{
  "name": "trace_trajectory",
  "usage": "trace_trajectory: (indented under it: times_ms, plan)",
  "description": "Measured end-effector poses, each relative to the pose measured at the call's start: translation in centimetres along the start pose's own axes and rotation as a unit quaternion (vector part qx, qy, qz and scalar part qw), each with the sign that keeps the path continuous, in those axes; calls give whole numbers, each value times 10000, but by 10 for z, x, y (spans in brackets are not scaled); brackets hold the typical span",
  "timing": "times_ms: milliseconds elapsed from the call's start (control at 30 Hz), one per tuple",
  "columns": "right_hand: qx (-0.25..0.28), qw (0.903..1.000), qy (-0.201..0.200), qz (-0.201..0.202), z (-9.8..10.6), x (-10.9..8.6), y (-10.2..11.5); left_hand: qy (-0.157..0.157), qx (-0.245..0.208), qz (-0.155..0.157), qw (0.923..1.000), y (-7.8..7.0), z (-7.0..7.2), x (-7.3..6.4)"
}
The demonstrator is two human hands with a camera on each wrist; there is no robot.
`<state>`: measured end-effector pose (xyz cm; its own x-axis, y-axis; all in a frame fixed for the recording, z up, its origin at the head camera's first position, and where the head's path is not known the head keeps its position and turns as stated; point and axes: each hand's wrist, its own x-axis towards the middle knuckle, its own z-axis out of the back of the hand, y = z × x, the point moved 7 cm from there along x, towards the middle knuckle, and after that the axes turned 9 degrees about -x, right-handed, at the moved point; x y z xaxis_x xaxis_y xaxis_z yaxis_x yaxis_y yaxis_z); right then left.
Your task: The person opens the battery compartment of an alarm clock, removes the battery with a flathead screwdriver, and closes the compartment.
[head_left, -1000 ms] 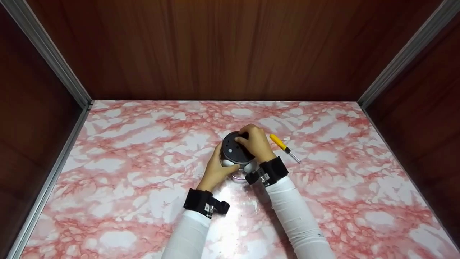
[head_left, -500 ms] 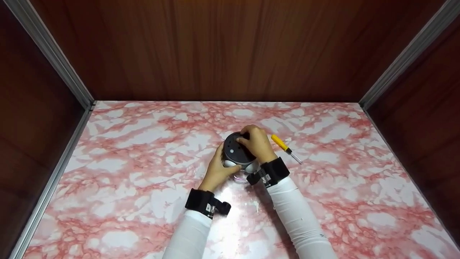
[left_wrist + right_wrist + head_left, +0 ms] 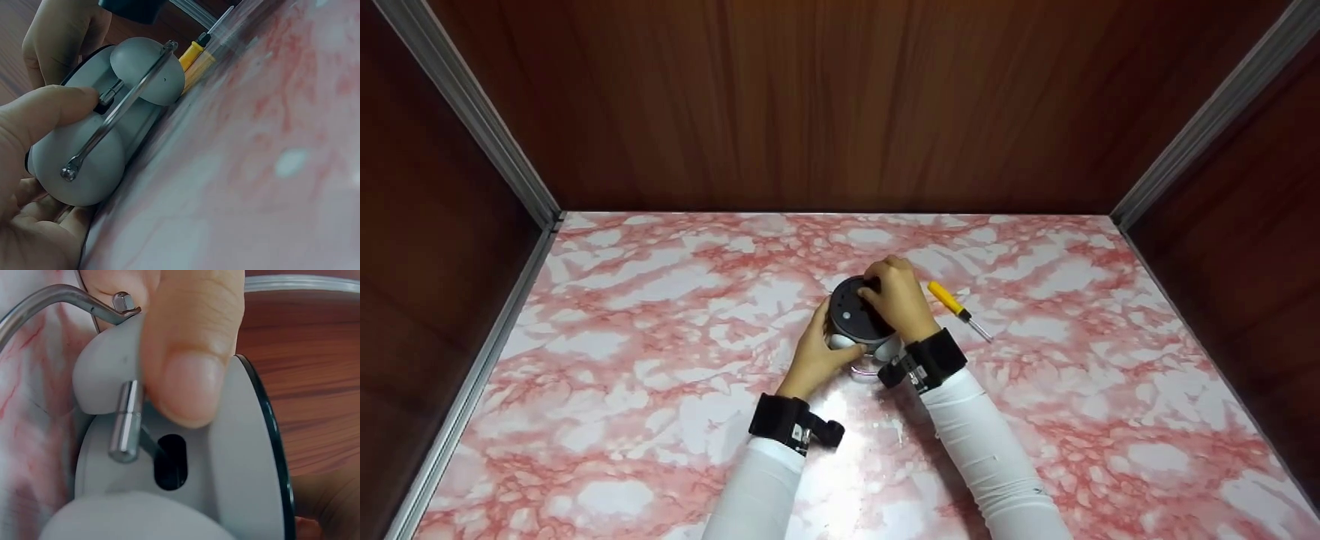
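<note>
A twin-bell alarm clock (image 3: 855,324) stands near the middle of the table with its black back facing up in the head view. My left hand (image 3: 814,354) grips it from the left, thumb on the bell side. Between the grey bells (image 3: 84,160) sits the metal hammer (image 3: 127,421), with the left thumb (image 3: 191,382) pressed close beside it. A curved metal handle (image 3: 121,112) joins the bells. My right hand (image 3: 901,300) curls its fingers against the clock's back, thumb and forefinger pinched together there. Exactly which part they pinch is hidden.
A screwdriver (image 3: 949,298) with a yellow handle lies just right of the right hand, its metal shaft pointing toward the front right. The red-and-white marbled table (image 3: 660,322) is bounded by brown wood-grain panels (image 3: 840,112) at the back and sides.
The head view has shifted slightly, so everything sits a little further right in it. Both hands keep their places on the clock, with barely any visible finger movement.
</note>
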<state>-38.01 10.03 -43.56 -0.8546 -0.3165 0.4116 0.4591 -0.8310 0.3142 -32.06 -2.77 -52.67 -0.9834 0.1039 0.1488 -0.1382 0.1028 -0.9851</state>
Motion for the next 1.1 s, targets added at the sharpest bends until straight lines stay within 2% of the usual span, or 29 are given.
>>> trace_trajectory:
  times_ms: [233, 567, 1100]
  plan:
    - [94, 9999, -3, 95, 0, 0, -1, -53, 16, 138, 9999, 1, 1, 1]
    - [292, 9990, -283, 184, 6, -2, -1, -20, -153, 199, 9997, 2, 1, -1]
    - [719, 9968, 14, 345, 1, 1, -10, -33, -264, 253, 9993, 5, 2, 0]
